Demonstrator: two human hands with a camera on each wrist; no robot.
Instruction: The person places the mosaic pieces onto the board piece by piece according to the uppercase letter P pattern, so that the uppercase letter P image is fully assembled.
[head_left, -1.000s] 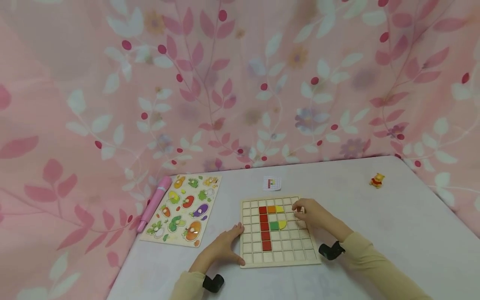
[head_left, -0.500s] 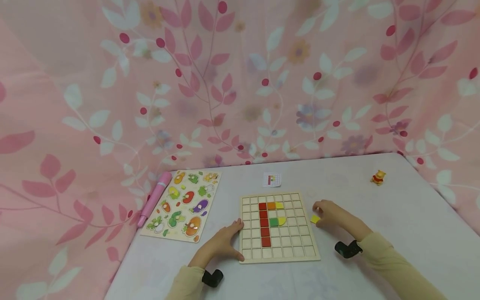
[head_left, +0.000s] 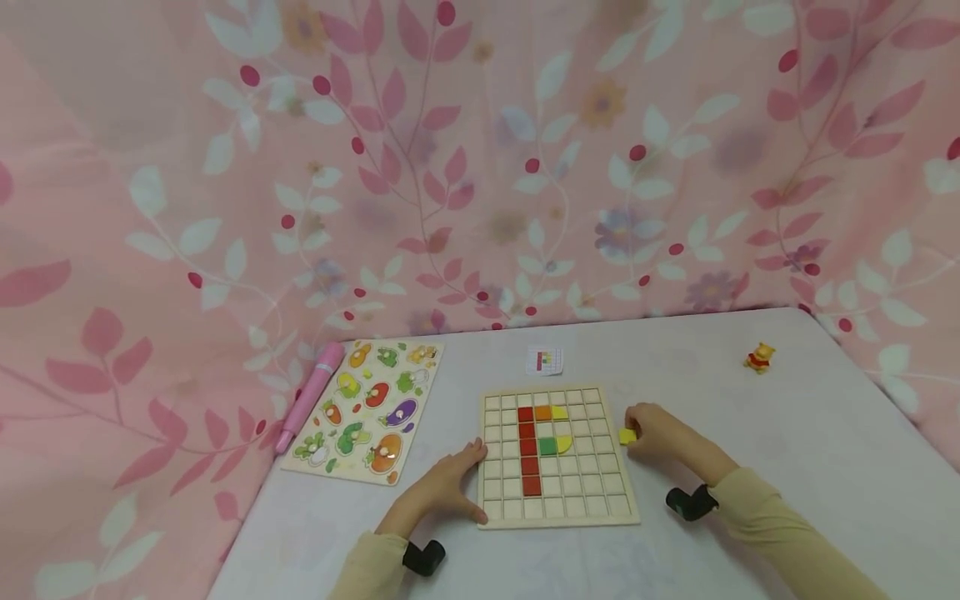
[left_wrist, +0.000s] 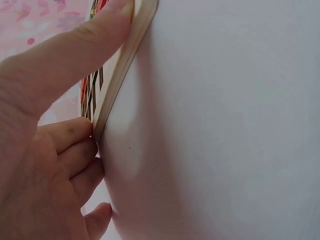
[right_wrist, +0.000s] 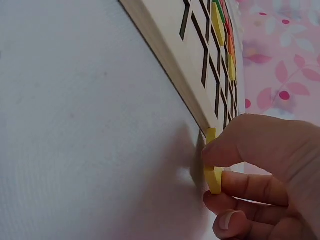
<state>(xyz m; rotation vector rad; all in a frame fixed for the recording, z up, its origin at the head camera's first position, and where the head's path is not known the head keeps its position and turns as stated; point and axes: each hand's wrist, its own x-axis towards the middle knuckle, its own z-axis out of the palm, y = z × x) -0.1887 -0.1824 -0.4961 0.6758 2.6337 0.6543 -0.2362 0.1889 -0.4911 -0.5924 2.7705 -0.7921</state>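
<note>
Pinched between my right hand's [head_left: 656,432] thumb and fingers is a small yellow tile [head_left: 627,437], just off the right edge of a wooden grid board [head_left: 555,520]. In the right wrist view the tile [right_wrist: 214,180] stands on edge close to the board's side. My left hand [head_left: 444,489] rests along the board's left edge, thumb at the near corner and fingers spread farther up. In the left wrist view the thumb lies over the board's rim [left_wrist: 117,80]. On the grid sit a column of red tiles [head_left: 528,467], an orange tile [head_left: 542,412], a green tile [head_left: 548,446] and two yellow pieces.
Behind the board lies a small printed card [head_left: 543,361] with a coloured grid pattern. At left are a vegetable puzzle board [head_left: 352,467] and a pink pen-shaped object [head_left: 311,396]. A yellow bear figurine [head_left: 760,357] stands at back right. A floral curtain [head_left: 480,167] hangs behind the table.
My right hand has moved right, off the board's upper right part, to the yellow tile on the table and now pinches it. The left hand has stayed at the board's edge.
</note>
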